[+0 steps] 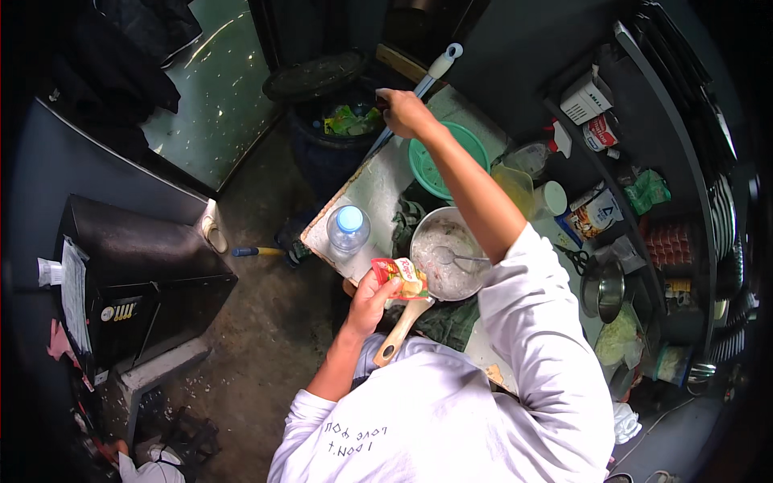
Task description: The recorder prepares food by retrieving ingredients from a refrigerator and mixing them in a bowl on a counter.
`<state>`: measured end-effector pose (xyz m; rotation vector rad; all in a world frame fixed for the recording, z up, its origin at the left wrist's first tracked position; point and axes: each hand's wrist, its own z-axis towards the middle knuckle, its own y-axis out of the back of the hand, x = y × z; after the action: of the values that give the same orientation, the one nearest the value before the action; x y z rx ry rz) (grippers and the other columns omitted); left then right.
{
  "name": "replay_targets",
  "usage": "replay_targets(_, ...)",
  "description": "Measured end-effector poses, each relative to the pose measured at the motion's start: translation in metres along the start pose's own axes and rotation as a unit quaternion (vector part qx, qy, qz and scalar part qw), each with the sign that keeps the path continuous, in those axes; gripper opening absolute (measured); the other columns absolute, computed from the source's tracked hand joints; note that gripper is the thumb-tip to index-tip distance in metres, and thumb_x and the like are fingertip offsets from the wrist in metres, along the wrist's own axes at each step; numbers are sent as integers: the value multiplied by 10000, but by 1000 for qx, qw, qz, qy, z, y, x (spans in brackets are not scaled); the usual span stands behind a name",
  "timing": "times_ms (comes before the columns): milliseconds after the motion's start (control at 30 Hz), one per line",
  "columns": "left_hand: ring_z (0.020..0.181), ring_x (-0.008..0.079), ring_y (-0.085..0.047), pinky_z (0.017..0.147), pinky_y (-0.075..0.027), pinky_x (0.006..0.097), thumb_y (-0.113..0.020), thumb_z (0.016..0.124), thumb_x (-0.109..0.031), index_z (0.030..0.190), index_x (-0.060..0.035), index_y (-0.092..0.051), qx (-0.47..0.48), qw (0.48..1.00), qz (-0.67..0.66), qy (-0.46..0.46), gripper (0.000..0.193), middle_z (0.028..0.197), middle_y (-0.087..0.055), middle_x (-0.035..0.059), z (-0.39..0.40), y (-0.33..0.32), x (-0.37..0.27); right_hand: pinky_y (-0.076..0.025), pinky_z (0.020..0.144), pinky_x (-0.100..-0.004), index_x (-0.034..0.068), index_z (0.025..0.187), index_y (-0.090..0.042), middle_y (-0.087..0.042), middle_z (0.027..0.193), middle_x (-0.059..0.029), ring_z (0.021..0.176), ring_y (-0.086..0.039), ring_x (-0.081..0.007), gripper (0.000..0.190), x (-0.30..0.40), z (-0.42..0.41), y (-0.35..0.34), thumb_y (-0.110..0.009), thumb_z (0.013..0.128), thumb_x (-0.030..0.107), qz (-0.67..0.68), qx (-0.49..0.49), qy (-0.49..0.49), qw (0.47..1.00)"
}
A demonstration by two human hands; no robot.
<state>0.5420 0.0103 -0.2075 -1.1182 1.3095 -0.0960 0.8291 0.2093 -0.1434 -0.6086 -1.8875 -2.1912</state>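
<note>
My left hand [369,302] grips a small red seasoning sachet [401,279], a Royco packet, just beside the near-left rim of a light-coloured pan [416,241]. In the pan lies a whitish, wet mixture with a metal spoon [459,258] resting in it. Its wooden handle [403,332] points towards my body. My right arm reaches far forward, and my right hand [406,111] is held by a dark bin [320,142] with green and yellow wrappers [351,122] in it. The right fingers are bent around a small dark spot; whether they hold anything is unclear.
A clear bottle [348,232] with a blue cap stands near the worktop's left edge [344,205]. Beyond the pan are a green plastic basket [450,158] and a pole [432,75]. Scissors [574,258], a steel bowl [604,288] and packets line the right side.
</note>
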Motion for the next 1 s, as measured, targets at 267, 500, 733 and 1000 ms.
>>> replay_targets(267, 1269, 224, -489, 1096, -362, 385, -432, 1002, -61, 1414, 39, -362, 8, 997, -69, 31, 429, 1384, -483, 129, 23, -26, 4, -517, 840, -276, 28, 1263, -567, -629, 1196, -79, 920, -650, -140, 336, -6, -191, 81, -564, 928, 38, 312, -18, -111, 943)
replay_targets(500, 1023, 152, -631, 898, -508, 303, -619, 926, -29, 1251, 5, -517, -53, 998, -16, -4, 342, 1163, -633, 103, 40, -47, 26, -509, 792, -260, 40, 1319, -521, -657, 1090, -65, 929, -618, -108, 432, 39, -351, 48, -626, 901, 70, 378, -87, -246, 888)
replay_targets(733, 1006, 118, -634, 894, -484, 275, -696, 889, -86, 1239, -1, -538, 8, 998, 15, 67, 393, 1139, -656, 82, 33, -83, 43, -518, 787, -280, 2, 1261, -528, -631, 1112, -67, 956, -623, -126, 341, 67, -383, -6, -580, 973, 177, 618, -199, -302, 698)
replay_targets(1000, 829, 78, -534, 743, -450, 220, -720, 868, -140, 1185, -8, -579, 9, 981, 185, 50, 372, 1038, -594, 36, 20, -72, 30, -529, 840, -306, 61, 1115, -551, -638, 1064, -47, 974, -632, -132, 210, 39, -364, 6, -542, 1000, 237, 586, -304, -319, 680)
